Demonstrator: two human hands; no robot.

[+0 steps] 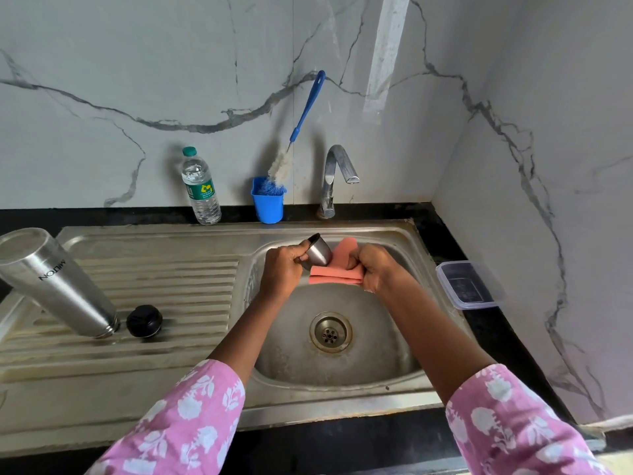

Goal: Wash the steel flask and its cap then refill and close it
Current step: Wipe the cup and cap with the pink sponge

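Over the sink basin, my left hand grips a small steel cup-shaped cap with a black inner rim. My right hand holds a folded pink cloth that lies against the cap's side. The steel flask stands upside down, mouth down, on the ribbed drainboard at the left. A black inner stopper sits beside the flask's mouth. No water runs from the tap.
A clear plastic water bottle with a green cap stands on the back ledge. A blue holder beside it carries a long bottle brush. A lidded plastic box lies on the black counter right of the sink.
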